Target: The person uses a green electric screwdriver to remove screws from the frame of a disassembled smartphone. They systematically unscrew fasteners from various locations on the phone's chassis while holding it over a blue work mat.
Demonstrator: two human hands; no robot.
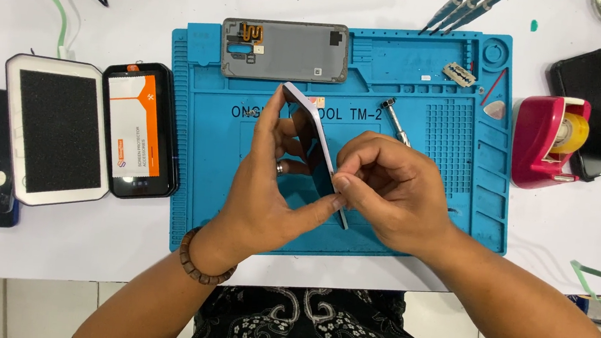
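Note:
My left hand (269, 188) holds a smartphone (311, 137) on edge above the blue repair mat (196, 181), thumb at its lower end and fingers along its upper edge. My right hand (390, 189) pinches the phone's lower long edge with thumb and fingertips. The phone's dark screen faces right and tilts steeply. A ring sits on my left hand, and a beaded bracelet (197, 262) circles that wrist.
A grey phone back cover (286, 50) lies at the mat's top. A metal tool (397, 123), razor blade (459, 75) and pick (495, 110) rest on the mat. A white-framed pad (54, 130) and boxed screen protector (139, 131) lie left. A pink tape dispenser (549, 141) and black phone (593, 109) lie right.

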